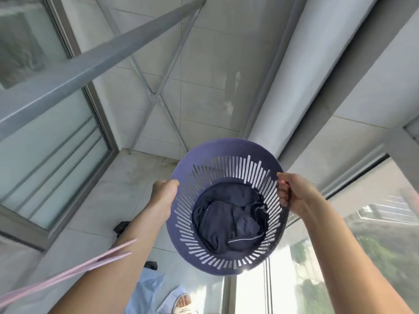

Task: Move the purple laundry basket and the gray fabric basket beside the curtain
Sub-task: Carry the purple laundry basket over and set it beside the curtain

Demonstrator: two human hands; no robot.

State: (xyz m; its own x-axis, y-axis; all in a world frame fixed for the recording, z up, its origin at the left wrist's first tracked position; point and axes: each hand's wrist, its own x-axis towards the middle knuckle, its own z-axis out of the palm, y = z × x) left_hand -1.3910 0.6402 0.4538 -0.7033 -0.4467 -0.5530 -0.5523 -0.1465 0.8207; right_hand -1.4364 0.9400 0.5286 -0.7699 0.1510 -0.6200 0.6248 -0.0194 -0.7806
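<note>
Bright daylight pours in through the window (374, 234) at the near right and blows out to white glare below the purple basket (226, 207). Its slots glow backlit. Wide-angle distortion bends straight lines at the edges. The pink hanger (68, 268) at near left is motion-blurred.

Both forearms are bare to the lower edge of the picture, with no sleeves, watch or rings showing on the left hand (163, 193) or the right hand (294, 193). Lower down are light blue trousers (145, 288) and a white open-toed sandal (182, 304).
</note>
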